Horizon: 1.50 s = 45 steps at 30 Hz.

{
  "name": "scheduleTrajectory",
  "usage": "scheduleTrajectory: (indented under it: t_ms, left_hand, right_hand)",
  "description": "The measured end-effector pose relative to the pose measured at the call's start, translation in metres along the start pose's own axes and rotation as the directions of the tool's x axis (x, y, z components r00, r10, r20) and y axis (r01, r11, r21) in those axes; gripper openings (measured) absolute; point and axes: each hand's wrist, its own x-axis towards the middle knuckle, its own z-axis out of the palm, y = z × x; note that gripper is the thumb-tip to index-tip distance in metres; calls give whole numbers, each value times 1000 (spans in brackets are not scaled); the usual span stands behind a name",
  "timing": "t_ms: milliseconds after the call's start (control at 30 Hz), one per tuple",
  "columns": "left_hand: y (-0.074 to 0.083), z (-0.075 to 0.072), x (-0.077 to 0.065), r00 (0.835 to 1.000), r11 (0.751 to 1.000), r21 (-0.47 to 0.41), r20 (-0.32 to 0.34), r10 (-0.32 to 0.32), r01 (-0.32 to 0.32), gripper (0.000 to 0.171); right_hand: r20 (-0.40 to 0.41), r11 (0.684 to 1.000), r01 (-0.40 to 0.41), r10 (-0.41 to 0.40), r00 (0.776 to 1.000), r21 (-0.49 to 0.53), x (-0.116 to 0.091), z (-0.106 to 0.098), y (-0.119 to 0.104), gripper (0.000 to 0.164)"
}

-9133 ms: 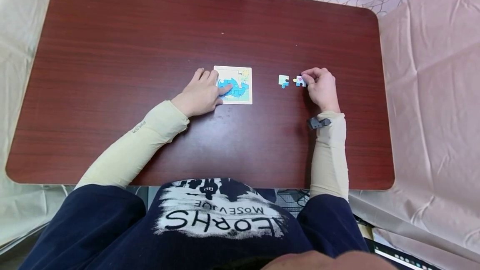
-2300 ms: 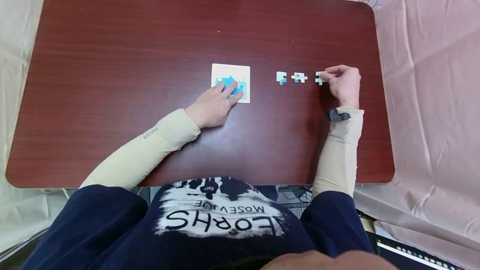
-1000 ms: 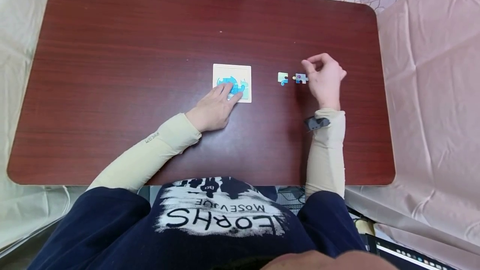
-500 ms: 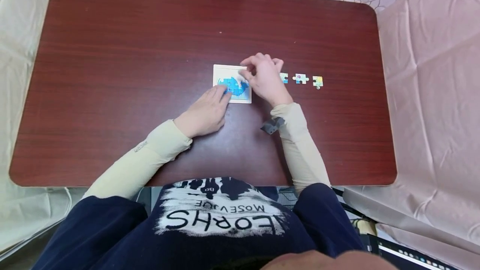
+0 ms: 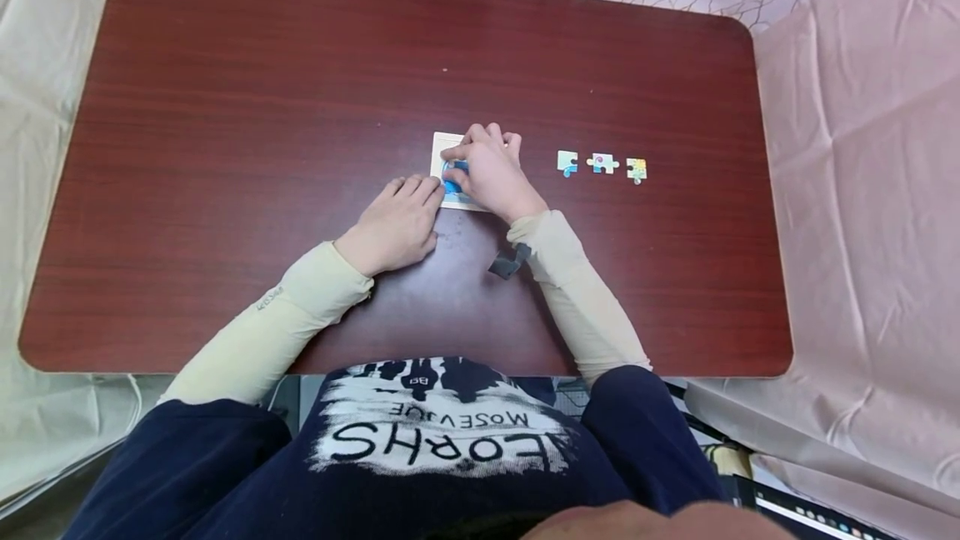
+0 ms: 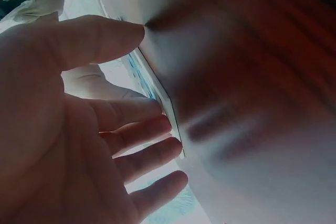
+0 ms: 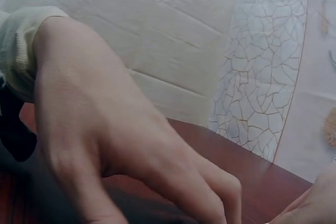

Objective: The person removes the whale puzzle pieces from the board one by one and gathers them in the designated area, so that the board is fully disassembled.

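The jigsaw puzzle (image 5: 441, 141), a pale square frame with a blue animal picture, lies at mid-table, largely covered by my right hand (image 5: 491, 177). My right thumb and index finger pinch a blue puzzle piece (image 5: 459, 165) over the puzzle's left part; the right wrist view does not show these fingertips' contact. My left hand (image 5: 393, 223) lies palm down at the lower left, and its straight fingertips touch the frame's edge (image 6: 167, 100) in the left wrist view. Three loose pieces sit in a row to the right: a pale-and-blue one (image 5: 567, 162), one with a pink swirl (image 5: 602, 162), one with a yellow sun (image 5: 637, 169).
The dark red wooden table (image 5: 300, 82) has rounded corners. Pale cloth (image 5: 840, 190) hangs along its right side, and patterned cloth lies beyond the far edge. A dark band (image 5: 510, 261) is on the right wrist.
The sun piece now lies at the row's right end. My right hand has come left from the row onto the puzzle's left part. My left hand has slid left to the frame's edge.
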Motion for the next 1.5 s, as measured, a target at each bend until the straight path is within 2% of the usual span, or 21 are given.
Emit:
scheduleTrajectory:
  t_ms: [100, 233, 333, 467, 567, 800, 1167, 1267, 1400, 1500]
  left_hand:
    - [0, -1, 0, 1000, 1000, -2, -13, 18, -18, 62]
    - [-2, 0, 1, 998, 997, -65, -51, 49, -52, 61]
    - [-4, 2, 2, 993, 990, -111, -88, 72, -82, 55]
    - [-7, 3, 3, 988, 985, -124, -115, 105, -120, 45]
    - [-9, 4, 4, 989, 983, -137, -105, 107, -121, 43]
    - [-10, 4, 2, 995, 986, -140, -66, 76, -84, 57]
    - [-7, 0, 1, 996, 992, -103, -46, 72, -76, 62]
    - [-7, -1, 2, 997, 994, -88, -22, 69, -70, 64]
    - [-6, -3, 3, 998, 996, -67, 26, 60, -58, 67]
    - [-5, -4, 4, 998, 997, -50, 24, 64, -63, 67]
  right_hand:
    - [-7, 1000, 5, -5, 1000, 0, 0, 2, -2, 30]
    - [-18, 1000, 19, -19, 1000, 8, 2, 3, -3, 26]
    - [-9, 999, 17, -17, 1000, 29, 4, 4, -3, 23]
    - [20, 997, -6, 5, 1000, 73, 6, 4, -3, 20]
    - [26, 996, -14, 11, 1000, 89, 8, 3, -2, 19]
    - [9, 996, 3, -4, 1000, 88, 8, 3, -2, 25]
    - [2, 999, 22, -22, 1000, 31, 7, 1, -4, 26]
    - [6, 1000, 25, -25, 1000, 13, 8, 1, -5, 25]
    - [21, 999, 14, -14, 1000, 33, 11, 0, -4, 23]
    - [31, 997, 2, -4, 1000, 71, 13, -1, -2, 21]
